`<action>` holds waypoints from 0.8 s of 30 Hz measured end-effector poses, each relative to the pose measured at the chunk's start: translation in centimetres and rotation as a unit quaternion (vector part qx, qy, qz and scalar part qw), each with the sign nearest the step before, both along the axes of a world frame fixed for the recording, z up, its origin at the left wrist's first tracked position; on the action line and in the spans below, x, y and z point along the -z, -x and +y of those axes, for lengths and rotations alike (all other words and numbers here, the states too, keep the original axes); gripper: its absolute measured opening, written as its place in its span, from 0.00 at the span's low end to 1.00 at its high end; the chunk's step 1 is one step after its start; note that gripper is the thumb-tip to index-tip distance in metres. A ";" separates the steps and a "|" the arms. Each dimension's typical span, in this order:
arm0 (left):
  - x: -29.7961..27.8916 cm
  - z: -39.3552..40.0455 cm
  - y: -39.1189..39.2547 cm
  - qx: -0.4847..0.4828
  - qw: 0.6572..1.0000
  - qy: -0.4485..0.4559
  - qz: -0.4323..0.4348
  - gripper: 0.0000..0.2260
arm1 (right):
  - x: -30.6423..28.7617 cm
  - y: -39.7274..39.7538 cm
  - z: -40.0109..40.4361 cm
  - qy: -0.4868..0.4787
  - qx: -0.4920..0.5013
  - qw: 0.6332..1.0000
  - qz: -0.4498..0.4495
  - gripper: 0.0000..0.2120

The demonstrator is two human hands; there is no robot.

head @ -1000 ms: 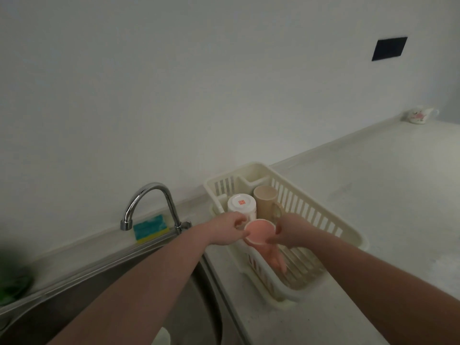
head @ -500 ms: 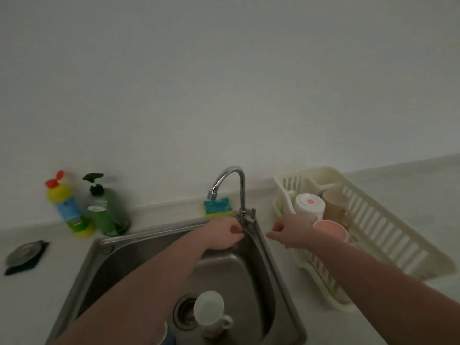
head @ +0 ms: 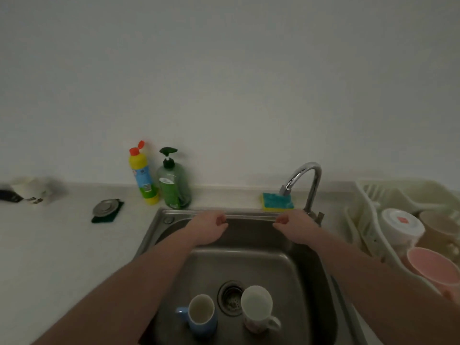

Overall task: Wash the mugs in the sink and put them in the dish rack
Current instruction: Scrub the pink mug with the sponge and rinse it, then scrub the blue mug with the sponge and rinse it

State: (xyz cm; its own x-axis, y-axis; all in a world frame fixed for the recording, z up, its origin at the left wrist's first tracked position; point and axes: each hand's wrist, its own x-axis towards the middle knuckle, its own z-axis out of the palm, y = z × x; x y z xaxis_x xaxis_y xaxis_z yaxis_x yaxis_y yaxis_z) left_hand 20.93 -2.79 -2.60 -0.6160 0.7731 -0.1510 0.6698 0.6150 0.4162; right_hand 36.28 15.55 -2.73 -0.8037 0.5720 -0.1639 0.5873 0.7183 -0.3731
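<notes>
Both hands hung over the sink, the left hand and right hand each with a loosely curled grip holding nothing. The blue mug and white mug stood by the drain; best taken by the handle. The rack sat on the pale worktop, right, under a bare wall.

Left grip, right grip loosely curled, empty

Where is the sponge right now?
In the head view, the sponge sits on the back ledge of the sink, right of centre, just under the faucet spout and beyond the right hand.
</notes>
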 end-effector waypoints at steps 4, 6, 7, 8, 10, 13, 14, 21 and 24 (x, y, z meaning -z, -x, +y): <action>1.4 0.9 2.3 -0.036 0.999 -0.007 -0.007 0.13 | 2.8 3.7 1.7 0.035 0.001 0.999 0.004 0.15; 2.2 1.6 3.3 -0.053 0.999 -0.003 -0.007 0.13 | 4.1 5.3 2.9 0.056 0.028 0.998 0.013 0.15; 2.6 2.0 3.9 -0.061 0.998 -0.002 -0.008 0.13 | 4.7 6.1 3.6 0.062 0.042 0.997 0.011 0.16; 2.9 2.5 4.5 -0.069 0.998 0.001 -0.008 0.13 | 5.3 6.8 4.5 0.065 0.050 0.997 0.008 0.17; 3.6 3.6 5.6 -0.084 0.996 0.006 -0.008 0.14 | 6.3 8.0 6.1 0.064 0.084 0.994 -0.004 0.19; 4.8 4.9 7.1 -0.098 0.995 0.002 -0.004 0.14 | 8.2 9.5 8.1 0.098 0.135 0.985 0.040 0.19; 5.2 5.4 7.5 -0.104 0.995 -0.001 -0.005 0.14 | 8.8 9.9 8.8 0.096 0.148 0.982 0.062 0.19; 7.4 7.0 9.8 -0.120 0.992 0.007 -0.028 0.15 | 10.2 13.1 10.9 0.006 0.207 0.977 0.044 0.22; 8.1 7.2 10.7 -0.120 0.992 0.014 -0.039 0.15 | 10.9 14.2 11.2 0.062 0.251 0.966 0.027 0.30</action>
